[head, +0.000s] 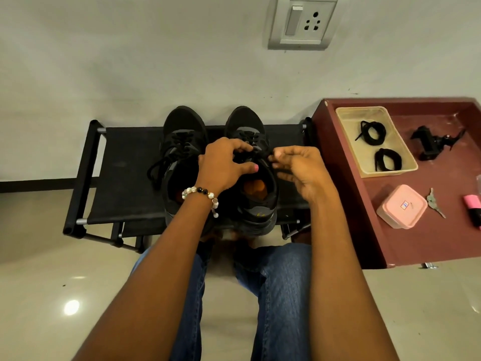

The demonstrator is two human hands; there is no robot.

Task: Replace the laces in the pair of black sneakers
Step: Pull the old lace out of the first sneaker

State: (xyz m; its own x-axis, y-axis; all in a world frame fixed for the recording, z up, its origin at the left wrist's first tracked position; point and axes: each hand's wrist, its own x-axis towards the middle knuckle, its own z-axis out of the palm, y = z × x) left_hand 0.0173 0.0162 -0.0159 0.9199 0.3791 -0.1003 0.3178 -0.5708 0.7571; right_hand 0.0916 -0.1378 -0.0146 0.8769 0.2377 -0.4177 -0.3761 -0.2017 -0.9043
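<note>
The pair of black sneakers point(216, 168) stands on a low black shoe rack point(125, 178), toes to the wall. The left hand point(223, 165) rests over the tongue of the right sneaker point(250, 178), fingers curled on the lacing there. The right hand point(299, 170) pinches the old lace point(270, 153) between thumb and fingers at the side of the same shoe. The left sneaker point(182, 162) has its lace hanging loose. To do this step well, I think it is better to loosen each crossing first, then draw the lace out eyelet by eyelet, holding the shoe steady. Two coiled new laces point(377, 147) wait in a clear tray point(346, 142) on the maroon table point(416, 230).
</note>
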